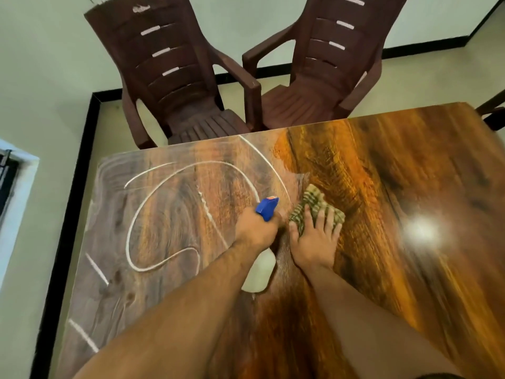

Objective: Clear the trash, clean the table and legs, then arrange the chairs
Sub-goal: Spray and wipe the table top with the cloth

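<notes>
Counter (382, 187), then: what is it like to wipe?

Hard, glossy and stiff. The lamp glares off the right half, so the cloth (314, 206) should slide easily. The left half carries white foam lines (153, 192) in loops and strokes, not yet spread, and I would expect that part to be slick.

Where is the cloth, and who has it?

It lies flat on the counter near the middle, just right of the foam. The right grip (314, 242) rests on its near edge with fingers straight and spread, pressing down and not pinching. It is soft and light and looks likely to bunch, so a flat palm over its middle suits it better than a pinch at a corner.

And the other one?

The left grip (257, 228) is clamped round the neck of the spray bottle (267, 209), just beside the cloth, with the blue head pointing away. The pale body shows below the wrist. It is blurred, so I cannot tell how full it is, probably light plastic either way. Hold it at the neck, finger on the trigger.

The chairs (169, 64)?

Two brown moulded ones stand at the far edge, touching arm to arm. Rigid and probably light, best lifted by the armrests or the back
</notes>
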Tool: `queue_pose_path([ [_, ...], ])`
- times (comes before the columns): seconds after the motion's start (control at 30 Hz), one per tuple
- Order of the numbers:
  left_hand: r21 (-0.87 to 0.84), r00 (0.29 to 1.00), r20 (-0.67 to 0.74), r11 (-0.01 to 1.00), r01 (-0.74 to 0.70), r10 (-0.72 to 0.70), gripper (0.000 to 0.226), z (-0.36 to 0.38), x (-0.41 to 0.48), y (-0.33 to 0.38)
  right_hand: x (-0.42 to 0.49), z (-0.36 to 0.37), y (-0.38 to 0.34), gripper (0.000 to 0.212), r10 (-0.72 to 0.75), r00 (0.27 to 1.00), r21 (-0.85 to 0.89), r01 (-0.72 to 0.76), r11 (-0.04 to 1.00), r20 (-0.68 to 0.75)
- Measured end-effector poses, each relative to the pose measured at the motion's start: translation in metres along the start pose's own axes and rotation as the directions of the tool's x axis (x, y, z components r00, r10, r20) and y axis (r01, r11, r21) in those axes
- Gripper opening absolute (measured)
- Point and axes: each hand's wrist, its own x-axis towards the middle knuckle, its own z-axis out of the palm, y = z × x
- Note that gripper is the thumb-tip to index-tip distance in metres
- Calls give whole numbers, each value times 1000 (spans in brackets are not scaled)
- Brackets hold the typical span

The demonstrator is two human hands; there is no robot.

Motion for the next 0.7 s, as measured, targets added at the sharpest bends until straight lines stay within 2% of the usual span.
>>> queue_pose_path([
  [0.07, 3, 996, 48, 997, 81, -81, 25, -2, 10, 7, 6, 2, -18, 73, 102, 995, 11, -102, 995, 19],
  [0.13, 68, 991, 45, 990, 122, -125, 28, -2, 21, 8, 5, 5, -24, 74, 99, 995, -1, -99, 995, 6],
  [0.2, 127, 995, -6, 987, 102, -102, 33, -4, 29, 10, 9, 8, -17, 75, 42, 999, -14, -42, 999, -26],
  [0.3, 114, 994, 38, 988, 101, -106, 31, -4, 38, 6, 36, 3, -2, 72, -132, 990, -34, 130, 991, -51],
  [0.33, 100, 993, 42, 990, 103, -107, 30, -4, 40, 4, 50, 0, -1, 72, -150, 988, -38, 149, 988, -46],
  [0.4, 82, 996, 33, 993, 82, -85, 31, -7, 44, 0, 75, -6, -10, 74, -75, 996, -20, 74, 997, -48],
  [0.47, 41, 997, 38, 997, 70, -72, 30, -10, 46, -2, 95, -13, -30, 75, 60, 998, 33, -59, 998, -29],
  [0.5, 19, 997, 43, 997, 70, -71, 28, -14, 48, -1, 100, -16, -42, 74, 57, 998, 25, -56, 998, -7],
  [0.53, 4, 997, 42, 998, 67, -67, 23, -16, 49, 0, 101, -18, -54, 72, -43, 999, -50, 44, 998, 21],
  [0.57, -7, 997, 37, 998, 62, -62, 19, -19, 51, 4, 98, -16, -65, 72, -228, 972, -129, 234, 964, 59],
  [0.6, -11, 998, 25, 998, 56, -55, 19, -21, 54, 6, 89, -14, -71, 74, -439, 889, -182, 456, 871, 126],
  [0.63, -9, 999, 8, 999, 45, -45, 22, -23, 57, 8, 75, -11, -72, 73, -620, 762, -180, 647, 741, 188],
  [0.67, -5, 999, -5, 999, 41, -41, 26, -23, 61, 10, 63, -6, -66, 69, -740, 632, -151, 775, 614, 230],
  [0.7, 0, 999, -7, 999, 40, -40, 28, -24, 62, 12, 55, -5, -54, 64, -809, 533, -95, 845, 527, 249],
])
